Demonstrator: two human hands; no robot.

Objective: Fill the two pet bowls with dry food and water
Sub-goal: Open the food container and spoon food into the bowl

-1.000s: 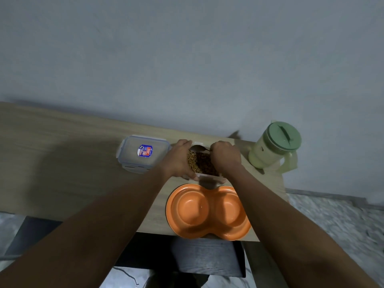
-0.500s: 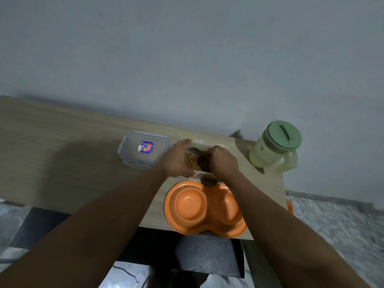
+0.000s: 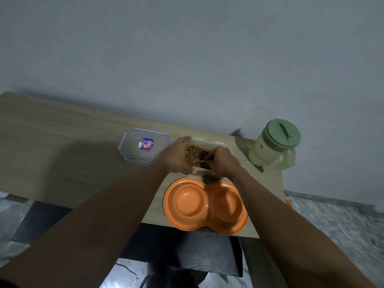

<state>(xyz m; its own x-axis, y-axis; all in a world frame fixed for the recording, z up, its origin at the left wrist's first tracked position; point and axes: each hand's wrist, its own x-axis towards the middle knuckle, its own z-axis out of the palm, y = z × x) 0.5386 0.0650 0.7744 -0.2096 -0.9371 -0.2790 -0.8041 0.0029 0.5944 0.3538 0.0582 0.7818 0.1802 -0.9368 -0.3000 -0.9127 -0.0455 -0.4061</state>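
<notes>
Pale wood table (image 3: 62, 142) against a blank grey wall was your whole workspace. Your right hand (image 3: 223, 164) had its fingers curled tight and dipped into the dry food (image 3: 192, 151), pinching what looked like the spoon (image 3: 200, 161), of which only a pale sliver showed. Your left hand (image 3: 176, 157) gripped the near left side of the clear food container (image 3: 207, 140), steadying it just behind the orange double bowl (image 3: 172, 215). A second earlier the spoon's round end had lain bare at the container's far edge; by this moment it had sunk out of sight under your fingers, so I judged you were digging out a first scoop. Both wells of the double bowl were bare, meaning neither food nor water had gone in. Behind the double bowl and to its left sat the container's lid (image 3: 145, 146). Behind it to the right stood the green jug (image 3: 270, 150), lid on and untouched.
</notes>
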